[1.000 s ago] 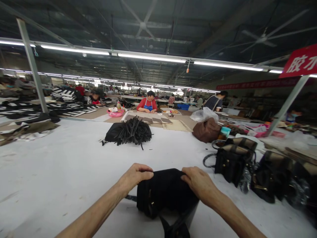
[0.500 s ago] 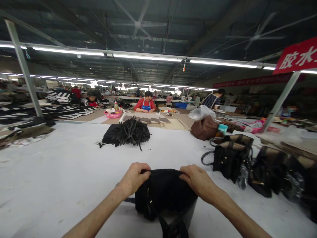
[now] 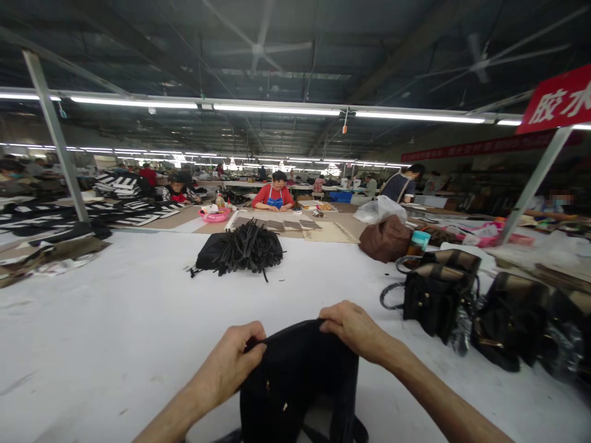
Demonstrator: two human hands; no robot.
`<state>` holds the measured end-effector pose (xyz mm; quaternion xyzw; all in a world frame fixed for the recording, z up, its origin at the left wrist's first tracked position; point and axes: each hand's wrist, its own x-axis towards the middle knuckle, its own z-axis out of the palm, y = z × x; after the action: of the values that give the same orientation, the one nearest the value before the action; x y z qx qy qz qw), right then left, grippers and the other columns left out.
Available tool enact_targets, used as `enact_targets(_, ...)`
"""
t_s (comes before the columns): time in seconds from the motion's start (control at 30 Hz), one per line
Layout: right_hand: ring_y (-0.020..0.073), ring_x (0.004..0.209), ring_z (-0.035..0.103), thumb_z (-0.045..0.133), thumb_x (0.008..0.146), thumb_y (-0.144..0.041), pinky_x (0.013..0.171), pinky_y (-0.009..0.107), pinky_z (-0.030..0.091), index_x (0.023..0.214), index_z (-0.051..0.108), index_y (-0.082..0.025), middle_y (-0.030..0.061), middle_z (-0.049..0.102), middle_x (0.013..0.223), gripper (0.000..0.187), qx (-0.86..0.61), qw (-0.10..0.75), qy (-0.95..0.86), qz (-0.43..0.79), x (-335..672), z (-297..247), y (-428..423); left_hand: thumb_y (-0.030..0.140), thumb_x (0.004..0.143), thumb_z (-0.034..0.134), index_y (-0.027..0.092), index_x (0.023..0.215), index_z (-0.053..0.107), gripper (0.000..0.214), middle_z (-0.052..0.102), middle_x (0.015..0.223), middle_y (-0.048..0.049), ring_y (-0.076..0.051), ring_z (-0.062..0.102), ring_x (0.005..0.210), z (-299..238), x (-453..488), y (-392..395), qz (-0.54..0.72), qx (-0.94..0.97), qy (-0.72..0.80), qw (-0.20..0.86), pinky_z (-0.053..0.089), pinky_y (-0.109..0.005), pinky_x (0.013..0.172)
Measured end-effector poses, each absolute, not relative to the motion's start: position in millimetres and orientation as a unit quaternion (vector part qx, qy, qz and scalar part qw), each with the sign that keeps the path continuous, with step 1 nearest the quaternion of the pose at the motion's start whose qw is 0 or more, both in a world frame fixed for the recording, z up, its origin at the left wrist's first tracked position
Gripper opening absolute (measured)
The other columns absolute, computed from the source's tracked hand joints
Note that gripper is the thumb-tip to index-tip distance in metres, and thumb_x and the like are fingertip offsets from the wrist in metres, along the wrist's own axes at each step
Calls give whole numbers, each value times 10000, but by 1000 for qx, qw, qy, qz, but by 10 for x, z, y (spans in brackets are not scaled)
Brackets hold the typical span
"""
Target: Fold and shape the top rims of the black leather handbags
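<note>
A black bag (image 3: 295, 381) stands on the white table (image 3: 115, 320) right in front of me. My left hand (image 3: 231, 363) is closed on the bag's top edge at its left corner. My right hand (image 3: 355, 329) is closed on the top edge at the far right corner. The bag has small gold fittings on its front, and a strap hangs below it at the bottom of the view.
A pile of black straps (image 3: 242, 249) lies mid-table. Several black and tan bags (image 3: 438, 289) crowd the right side, with a brown bag (image 3: 383, 240) and a teal-capped bottle (image 3: 418, 243) behind. A person in red (image 3: 276, 197) works at the far table. Metal posts (image 3: 55, 135) stand left and right.
Both hands have drawn the bag nearer to me and turned it, so its narrow side now faces up. The left hand has slid lower and closer.
</note>
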<state>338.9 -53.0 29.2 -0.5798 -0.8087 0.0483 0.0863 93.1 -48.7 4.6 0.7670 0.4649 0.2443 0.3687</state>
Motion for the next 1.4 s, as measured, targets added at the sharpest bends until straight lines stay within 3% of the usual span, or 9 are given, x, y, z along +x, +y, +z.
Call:
enact_targets(0.23,172,713,566,432,826,-389,586,238,308,742,588,-204,29,634,714,257,-569,25,-822,-15,3276,287,-490,301,757,417,174,629,434,181,357,533,56,-89,322,509,-51,863,-573,274,750,461,388,237,-199,466)
enact_targets(0.43,178,783,569,496,780,-287,608,235,313,867,591,-233,19,648,790,139,-538,25,-843,-18,3119,334,-441,292,755,421,170,644,450,168,374,543,54,-91,329,522,-49,877,-588,285,742,444,414,247,-197,469)
enact_targets(0.63,134,689,539,464,807,-302,619,215,317,686,606,-204,1,617,663,211,-498,42,-866,3,3054,259,-339,298,740,452,162,656,479,162,402,549,51,-81,338,505,-64,877,-582,297,710,447,456,247,-186,458)
enact_targets(0.83,102,632,499,450,829,-316,625,184,321,642,586,-200,-30,563,600,259,-496,77,-864,35,3096,251,-394,339,730,498,158,679,510,188,383,521,62,-68,303,464,-100,842,-566,311,666,445,512,226,-188,443)
enact_targets(1.07,120,710,541,342,880,-379,666,203,337,695,605,-207,-8,626,700,364,-505,67,-860,36,3019,299,-441,387,725,549,122,720,608,272,485,607,17,-113,406,608,-283,668,-665,356,652,411,529,307,-216,560)
enact_targets(1.23,149,770,552,423,840,-385,669,222,339,756,609,-211,8,642,801,269,-495,57,-867,-8,2846,316,-441,409,727,553,129,704,611,286,486,617,19,-113,401,612,-300,649,-690,369,660,407,512,299,-215,558)
enact_targets(1.4,131,767,544,410,848,-340,691,212,334,789,619,-225,-12,639,786,246,-433,67,-898,41,2620,313,-434,369,740,536,134,729,615,248,484,617,22,-113,395,613,-278,672,-690,373,660,407,509,305,-212,563)
